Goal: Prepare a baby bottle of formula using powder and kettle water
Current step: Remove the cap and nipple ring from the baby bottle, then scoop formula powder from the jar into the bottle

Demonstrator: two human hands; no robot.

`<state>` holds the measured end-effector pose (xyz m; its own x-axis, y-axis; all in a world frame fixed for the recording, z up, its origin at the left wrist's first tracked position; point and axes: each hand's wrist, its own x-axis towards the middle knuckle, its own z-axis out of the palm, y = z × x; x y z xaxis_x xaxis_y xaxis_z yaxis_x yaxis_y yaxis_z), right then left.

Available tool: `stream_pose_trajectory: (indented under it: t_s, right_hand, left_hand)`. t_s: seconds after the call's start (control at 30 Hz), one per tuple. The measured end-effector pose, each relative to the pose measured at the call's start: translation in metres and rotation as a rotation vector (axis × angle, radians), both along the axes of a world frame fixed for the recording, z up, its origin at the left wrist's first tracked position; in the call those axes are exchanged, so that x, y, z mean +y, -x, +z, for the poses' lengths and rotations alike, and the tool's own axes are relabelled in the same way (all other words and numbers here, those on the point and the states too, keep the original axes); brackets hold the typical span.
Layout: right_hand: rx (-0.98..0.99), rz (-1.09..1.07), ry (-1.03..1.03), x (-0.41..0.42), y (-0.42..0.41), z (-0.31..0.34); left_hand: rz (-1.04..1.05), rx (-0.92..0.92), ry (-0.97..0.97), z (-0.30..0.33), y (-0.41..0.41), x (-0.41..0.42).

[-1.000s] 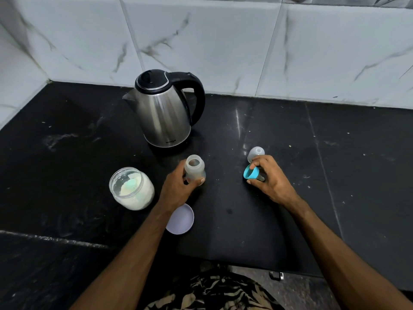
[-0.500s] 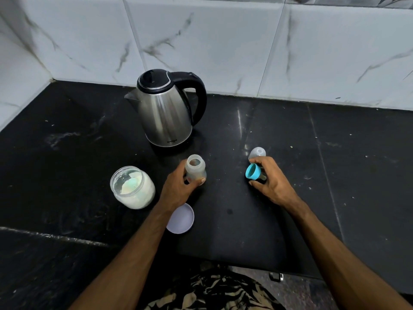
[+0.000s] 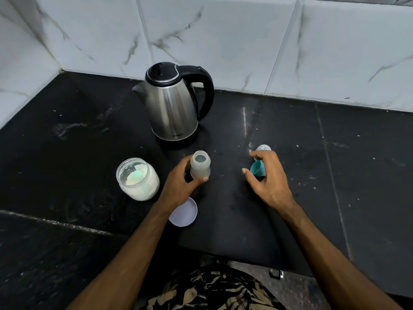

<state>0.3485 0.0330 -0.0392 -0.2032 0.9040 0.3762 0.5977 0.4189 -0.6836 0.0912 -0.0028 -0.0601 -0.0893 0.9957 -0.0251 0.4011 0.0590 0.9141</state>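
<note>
A small translucent baby bottle (image 3: 200, 167) stands upright and uncapped on the black counter, and my left hand (image 3: 178, 186) is wrapped around its lower body. To its right lies the teal bottle collar (image 3: 257, 168), tilted on its side. My right hand (image 3: 269, 180) arches over the collar with thumb and forefinger spread apart from it. A clear dome cap (image 3: 263, 148) sits just behind that hand. The steel kettle (image 3: 172, 106) stands behind the bottle, lid shut and handle to the right. An open glass jar of white powder (image 3: 137, 179), with a pale green scoop inside, is left of the bottle.
The jar's lilac lid (image 3: 184, 212) lies upside down near my left wrist. White marble-tiled walls close the counter (image 3: 346, 175) at the back and left. The counter's front edge steps in above my patterned clothing.
My right thumb has come off the teal collar and the fingers have spread. My left hand and the bottle have stayed in place.
</note>
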Motion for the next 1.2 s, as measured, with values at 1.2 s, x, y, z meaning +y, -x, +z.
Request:
stream_pose_trajectory:
  t_s: [1.2]
  right_hand:
    - [0.057, 0.507, 0.048, -0.027, 0.191, 0.040]
  left_hand:
    - [0.336, 0.095, -0.044, 0.013, 0.104, -0.085]
